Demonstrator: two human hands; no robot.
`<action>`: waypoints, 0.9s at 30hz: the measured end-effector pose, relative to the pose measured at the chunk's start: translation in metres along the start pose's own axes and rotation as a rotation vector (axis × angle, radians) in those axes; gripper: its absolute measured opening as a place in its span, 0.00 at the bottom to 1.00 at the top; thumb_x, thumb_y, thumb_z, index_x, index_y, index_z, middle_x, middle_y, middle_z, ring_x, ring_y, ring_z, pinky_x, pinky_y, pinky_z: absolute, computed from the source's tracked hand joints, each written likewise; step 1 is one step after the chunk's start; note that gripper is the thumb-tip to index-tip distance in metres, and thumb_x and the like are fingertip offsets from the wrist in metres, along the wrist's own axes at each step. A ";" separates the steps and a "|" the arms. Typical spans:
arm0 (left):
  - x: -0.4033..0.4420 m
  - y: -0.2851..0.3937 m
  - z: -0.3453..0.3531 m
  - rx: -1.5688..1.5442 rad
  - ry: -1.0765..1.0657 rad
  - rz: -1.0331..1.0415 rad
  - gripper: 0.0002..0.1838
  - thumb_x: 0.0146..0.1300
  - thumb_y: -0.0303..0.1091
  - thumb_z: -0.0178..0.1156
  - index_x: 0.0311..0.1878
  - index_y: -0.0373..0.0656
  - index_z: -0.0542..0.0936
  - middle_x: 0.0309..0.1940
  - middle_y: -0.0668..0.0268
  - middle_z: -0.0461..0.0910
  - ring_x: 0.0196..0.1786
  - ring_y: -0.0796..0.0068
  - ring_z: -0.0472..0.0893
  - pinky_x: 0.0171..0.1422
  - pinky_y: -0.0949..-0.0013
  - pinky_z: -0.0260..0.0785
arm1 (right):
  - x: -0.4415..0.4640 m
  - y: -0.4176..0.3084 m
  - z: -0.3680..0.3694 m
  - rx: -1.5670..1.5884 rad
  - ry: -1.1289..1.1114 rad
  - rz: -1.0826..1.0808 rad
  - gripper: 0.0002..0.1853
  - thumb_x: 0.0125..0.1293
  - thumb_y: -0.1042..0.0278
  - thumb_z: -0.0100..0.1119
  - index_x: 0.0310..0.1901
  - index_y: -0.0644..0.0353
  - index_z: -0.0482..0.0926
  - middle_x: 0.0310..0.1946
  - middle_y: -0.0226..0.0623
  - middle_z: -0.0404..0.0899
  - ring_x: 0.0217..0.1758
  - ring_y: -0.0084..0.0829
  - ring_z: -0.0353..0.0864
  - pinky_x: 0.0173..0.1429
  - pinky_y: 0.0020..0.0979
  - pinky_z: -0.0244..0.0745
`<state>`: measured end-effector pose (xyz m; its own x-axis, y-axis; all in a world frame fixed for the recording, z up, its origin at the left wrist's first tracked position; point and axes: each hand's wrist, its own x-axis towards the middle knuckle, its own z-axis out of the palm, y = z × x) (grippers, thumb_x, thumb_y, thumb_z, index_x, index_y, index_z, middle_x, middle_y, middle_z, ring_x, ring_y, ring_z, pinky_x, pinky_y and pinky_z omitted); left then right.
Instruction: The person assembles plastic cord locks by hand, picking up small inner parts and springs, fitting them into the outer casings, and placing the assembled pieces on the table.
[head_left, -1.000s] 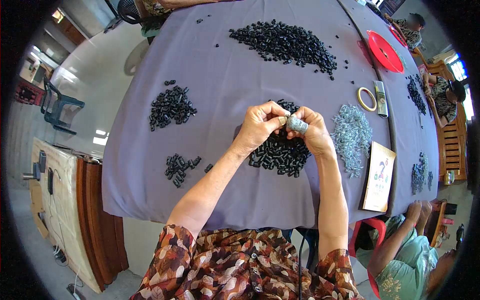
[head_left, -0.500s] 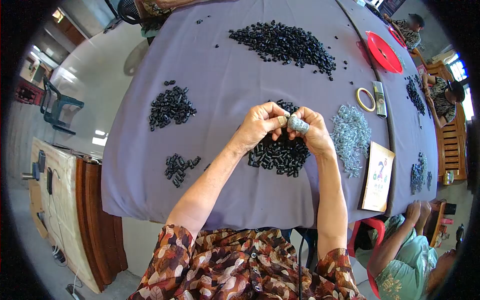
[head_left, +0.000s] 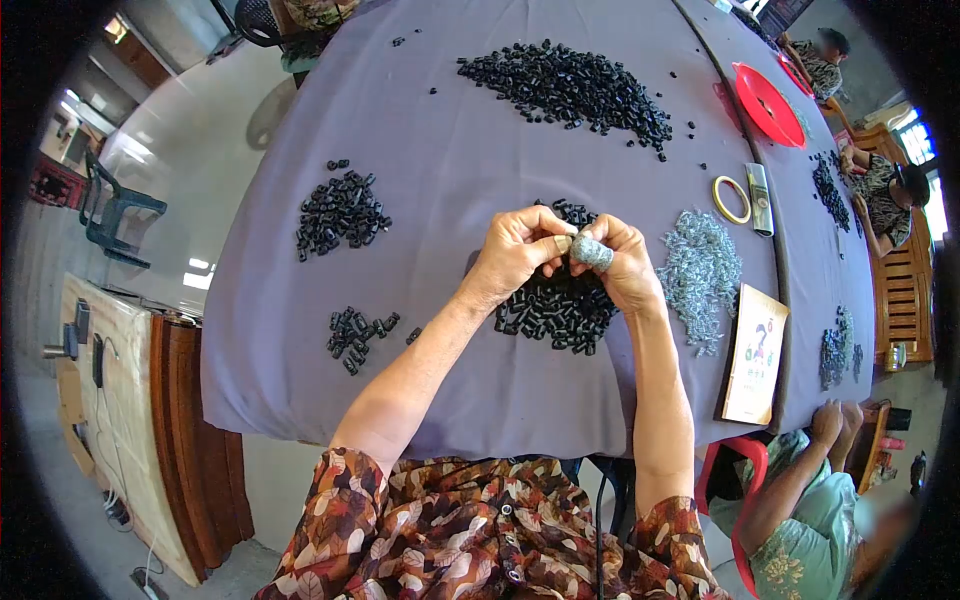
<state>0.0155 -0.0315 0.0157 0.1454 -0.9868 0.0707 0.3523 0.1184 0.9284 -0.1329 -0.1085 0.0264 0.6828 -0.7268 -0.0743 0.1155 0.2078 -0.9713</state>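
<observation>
My left hand and my right hand meet fingertip to fingertip above a pile of small black cylindrical pieces. Both are closed in a pinch. Whatever lies between the fingertips is too small and too covered to make out. A grey wrapping covers my right thumb. Just right of my right hand lies a heap of small clear plastic pieces. To the left, on the purple cloth, are a medium pile of black pieces and a smaller one.
A large black heap lies at the far side. Toward the right are a tape roll, a clear case, a booklet and a red tray. Other people sit along the right, one in a green top close by.
My hands stay pinched together over the black pile, with only a slight shift of the right thumb to the left. At the far left edge of the table, another person's arm has drawn back.
</observation>
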 end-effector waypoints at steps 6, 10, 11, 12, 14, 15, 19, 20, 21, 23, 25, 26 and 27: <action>-0.002 0.003 0.005 0.067 0.028 0.042 0.02 0.58 0.22 0.57 0.32 0.38 0.79 0.24 0.71 0.76 0.23 0.87 0.71 0.26 0.82 0.66 | 0.000 0.000 0.000 -0.088 0.022 -0.076 0.10 0.52 0.74 0.65 0.23 0.59 0.71 0.21 0.28 0.75 0.23 0.17 0.73 0.29 0.20 0.67; 0.000 0.000 0.003 0.100 0.049 0.060 0.02 0.57 0.21 0.57 0.31 0.37 0.78 0.24 0.71 0.76 0.23 0.87 0.71 0.25 0.82 0.65 | 0.000 0.001 0.001 -0.114 0.032 -0.102 0.10 0.52 0.75 0.65 0.23 0.59 0.70 0.22 0.28 0.76 0.23 0.17 0.72 0.29 0.20 0.67; 0.000 0.000 0.003 0.108 0.054 0.064 0.02 0.57 0.21 0.57 0.31 0.37 0.78 0.24 0.70 0.76 0.23 0.87 0.71 0.25 0.82 0.65 | 0.000 0.001 0.002 -0.120 0.033 -0.104 0.11 0.51 0.75 0.66 0.23 0.59 0.70 0.22 0.29 0.76 0.23 0.17 0.72 0.29 0.20 0.67; 0.000 0.000 0.003 0.116 0.059 0.068 0.02 0.57 0.21 0.57 0.32 0.37 0.78 0.24 0.70 0.76 0.22 0.86 0.71 0.25 0.82 0.65 | 0.000 0.001 0.003 -0.123 0.040 -0.104 0.10 0.52 0.75 0.65 0.23 0.59 0.70 0.22 0.29 0.76 0.23 0.17 0.72 0.29 0.20 0.67; 0.000 -0.001 0.002 0.115 0.057 0.064 0.02 0.57 0.21 0.57 0.32 0.38 0.78 0.24 0.70 0.76 0.22 0.86 0.71 0.25 0.82 0.65 | 0.000 0.003 0.003 -0.129 0.055 -0.103 0.10 0.52 0.75 0.65 0.23 0.58 0.71 0.22 0.29 0.76 0.23 0.17 0.72 0.29 0.20 0.67; 0.001 -0.001 0.002 0.115 0.054 0.063 0.02 0.57 0.21 0.57 0.32 0.38 0.78 0.24 0.70 0.76 0.22 0.86 0.71 0.25 0.82 0.65 | 0.000 0.003 0.003 -0.090 0.045 -0.093 0.10 0.52 0.75 0.65 0.23 0.58 0.71 0.22 0.29 0.76 0.23 0.17 0.73 0.29 0.20 0.68; 0.001 -0.002 0.001 0.029 0.006 0.015 0.03 0.58 0.22 0.57 0.35 0.37 0.79 0.25 0.68 0.78 0.24 0.86 0.73 0.27 0.82 0.68 | 0.001 -0.002 0.000 -0.032 0.005 -0.040 0.09 0.53 0.74 0.64 0.24 0.59 0.71 0.22 0.30 0.76 0.23 0.18 0.73 0.29 0.20 0.68; 0.000 0.001 0.001 0.026 -0.008 -0.005 0.03 0.58 0.22 0.57 0.35 0.37 0.79 0.26 0.68 0.78 0.24 0.85 0.74 0.27 0.81 0.68 | 0.000 -0.004 -0.002 -0.041 -0.006 -0.022 0.09 0.54 0.74 0.64 0.24 0.59 0.71 0.22 0.30 0.76 0.23 0.18 0.73 0.29 0.20 0.68; 0.000 0.003 0.002 0.024 -0.021 -0.025 0.03 0.58 0.22 0.58 0.36 0.37 0.79 0.26 0.68 0.78 0.24 0.85 0.74 0.28 0.81 0.69 | -0.001 -0.006 -0.003 -0.051 -0.010 -0.010 0.09 0.54 0.74 0.64 0.24 0.60 0.71 0.22 0.30 0.76 0.23 0.19 0.73 0.29 0.20 0.68; 0.001 0.001 -0.001 0.044 -0.042 -0.024 0.03 0.58 0.22 0.58 0.36 0.37 0.79 0.26 0.67 0.78 0.25 0.85 0.75 0.28 0.81 0.70 | -0.001 -0.008 -0.003 -0.069 -0.017 0.012 0.09 0.54 0.73 0.64 0.24 0.60 0.71 0.21 0.30 0.76 0.23 0.19 0.73 0.29 0.20 0.68; 0.002 0.001 -0.002 0.043 -0.055 -0.020 0.04 0.58 0.22 0.58 0.36 0.37 0.79 0.27 0.67 0.78 0.25 0.84 0.75 0.29 0.81 0.71 | -0.002 -0.010 -0.002 -0.131 -0.002 -0.007 0.09 0.54 0.72 0.64 0.25 0.60 0.72 0.21 0.30 0.75 0.22 0.19 0.73 0.28 0.20 0.68; 0.002 0.001 -0.001 0.031 -0.055 -0.018 0.04 0.58 0.22 0.58 0.36 0.36 0.79 0.27 0.67 0.78 0.25 0.84 0.75 0.28 0.81 0.71 | -0.003 -0.011 -0.001 -0.162 0.006 -0.016 0.09 0.54 0.72 0.64 0.25 0.60 0.72 0.21 0.30 0.75 0.22 0.19 0.73 0.28 0.20 0.68; 0.002 0.001 -0.001 0.019 -0.055 -0.017 0.04 0.58 0.22 0.58 0.36 0.36 0.79 0.27 0.67 0.78 0.25 0.84 0.75 0.28 0.81 0.70 | -0.003 -0.010 0.000 -0.162 0.007 -0.023 0.10 0.54 0.72 0.65 0.24 0.60 0.71 0.21 0.30 0.75 0.22 0.19 0.73 0.27 0.20 0.68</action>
<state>0.0166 -0.0330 0.0161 0.0882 -0.9933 0.0748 0.3367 0.1004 0.9363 -0.1364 -0.1084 0.0367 0.6765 -0.7345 -0.0529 0.0124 0.0832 -0.9965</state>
